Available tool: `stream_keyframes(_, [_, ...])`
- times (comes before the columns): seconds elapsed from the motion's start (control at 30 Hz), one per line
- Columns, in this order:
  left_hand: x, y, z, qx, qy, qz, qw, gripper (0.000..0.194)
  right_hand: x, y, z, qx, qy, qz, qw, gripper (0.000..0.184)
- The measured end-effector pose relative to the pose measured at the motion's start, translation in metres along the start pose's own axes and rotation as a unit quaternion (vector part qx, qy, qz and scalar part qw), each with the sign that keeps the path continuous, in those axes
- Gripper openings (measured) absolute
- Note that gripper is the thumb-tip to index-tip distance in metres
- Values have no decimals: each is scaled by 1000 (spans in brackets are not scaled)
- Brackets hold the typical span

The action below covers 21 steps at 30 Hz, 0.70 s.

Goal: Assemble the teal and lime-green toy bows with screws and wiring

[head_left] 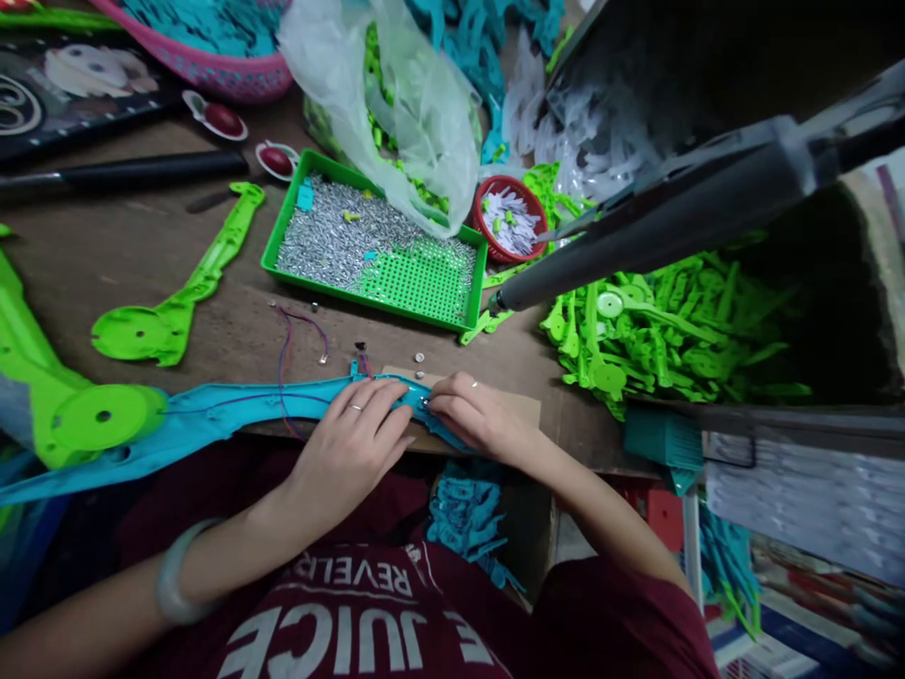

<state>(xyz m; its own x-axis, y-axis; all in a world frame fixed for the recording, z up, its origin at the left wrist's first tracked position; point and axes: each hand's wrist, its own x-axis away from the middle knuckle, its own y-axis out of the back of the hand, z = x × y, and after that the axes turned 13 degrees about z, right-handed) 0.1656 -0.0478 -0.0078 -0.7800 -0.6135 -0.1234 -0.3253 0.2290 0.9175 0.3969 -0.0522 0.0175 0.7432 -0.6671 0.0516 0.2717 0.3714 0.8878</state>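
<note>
A long blue plastic shell (240, 407) lies along the table's front edge, with thin wires running in it. My left hand (364, 434) is closed over its right part, the fingers pressing it. My right hand (477, 415) pinches at the shell's right end, fingertips together at a small shiny spot; what they hold is hidden. At the shell's left, a green plastic piece with a round disc (109, 420) lies against it. Loose red and blue wires (287, 339) rest beyond the shell. Two small round metal pieces (419, 357) sit just beyond my hands.
A green tray (360, 297) holds many small metal parts. A red basket (483, 231) of white pieces stands beside it. A dark grey bar (650, 212) slants in from the right, above piled green parts (657, 330). A green plastic part (190, 283) lies left.
</note>
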Motion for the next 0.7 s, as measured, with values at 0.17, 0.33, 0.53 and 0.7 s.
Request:
stream_keyframes(0.17, [-1, -2, 2, 1, 8, 2, 1000, 17, 1, 3, -6, 53, 18, 37, 998, 21])
stream_keyframes(0.33, [-2, -2, 2, -6, 3, -7, 1000, 13, 6, 8, -3, 45, 19, 56, 997, 25])
stream_keyframes(0.53, [-2, -4, 2, -28, -4, -15, 999, 13, -1, 18, -2, 20, 1, 94, 995, 23])
stream_keyframes(0.7, [-2, -7, 3, -33, -16, -18, 999, 12, -16, 32, -8, -24, 10, 147, 989, 22])
